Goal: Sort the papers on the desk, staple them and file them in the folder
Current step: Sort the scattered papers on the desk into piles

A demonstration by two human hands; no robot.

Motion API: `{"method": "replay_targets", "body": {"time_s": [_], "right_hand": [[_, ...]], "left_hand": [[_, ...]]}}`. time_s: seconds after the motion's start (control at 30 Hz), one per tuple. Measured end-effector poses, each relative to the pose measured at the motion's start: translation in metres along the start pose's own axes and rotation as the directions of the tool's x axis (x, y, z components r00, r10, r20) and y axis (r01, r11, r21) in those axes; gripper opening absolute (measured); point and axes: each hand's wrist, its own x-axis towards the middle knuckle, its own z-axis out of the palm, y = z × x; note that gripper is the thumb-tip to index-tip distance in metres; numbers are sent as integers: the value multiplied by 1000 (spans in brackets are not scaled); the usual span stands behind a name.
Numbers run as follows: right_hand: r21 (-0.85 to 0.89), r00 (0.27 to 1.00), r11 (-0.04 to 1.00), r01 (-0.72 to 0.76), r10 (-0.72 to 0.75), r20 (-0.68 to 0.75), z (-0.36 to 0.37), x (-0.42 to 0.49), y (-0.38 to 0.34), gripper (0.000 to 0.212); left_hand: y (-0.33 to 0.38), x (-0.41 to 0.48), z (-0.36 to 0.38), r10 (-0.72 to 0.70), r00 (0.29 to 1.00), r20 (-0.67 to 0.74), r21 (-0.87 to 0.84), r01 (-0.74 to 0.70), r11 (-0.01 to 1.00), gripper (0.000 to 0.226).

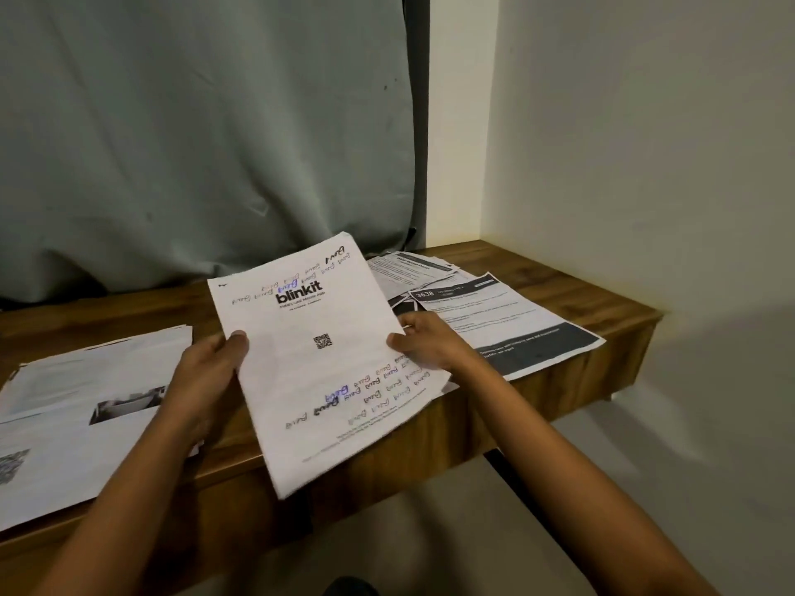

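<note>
White printed papers headed "blinkit" (pixel 327 363), a thin stack with a small QR code and scribbled handwriting near the top and bottom, are held in the middle of the view above the near edge of the brown wooden surface (pixel 559 286). The stack is tilted, its top pointing toward 1 o'clock. The left hand (pixel 206 372) grips the stack's edge at 9 o'clock, fingers (pixel 236 342) curled round it with the thumb on top. The right hand (pixel 426 342) pinches the opposite edge at 3 o'clock, its fingers (pixel 415 322) bent over the paper's margin. At 8 o'clock from the stack, a loose spread of white sheets with grey photographs (pixel 86 380) lies flat on the surface. At 2 o'clock lies a white sheet with dark bands and the number 3638 (pixel 507 320), overlapping more printed sheets (pixel 413 268) farther back. A grey-green curtain (pixel 193 122) hangs behind the surface toward 11 o'clock.
</note>
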Motion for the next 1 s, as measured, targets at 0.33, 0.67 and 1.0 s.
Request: {"method": "replay_targets", "body": {"time_s": [0.33,0.67,1.0], "right_hand": [[93,863,971,-222,240,-445,-100,20,63,19],[-14,850,944,-328,289,-441,-106,29,67,13],[-275,973,940,-201,160,-164,-23,52,28,11]], "left_hand": [[-48,5,29,154,872,465,723,-474,503,82],[-53,10,32,60,893,447,786,-423,451,76],[-30,12,40,177,959,223,500,-268,823,78]]}}
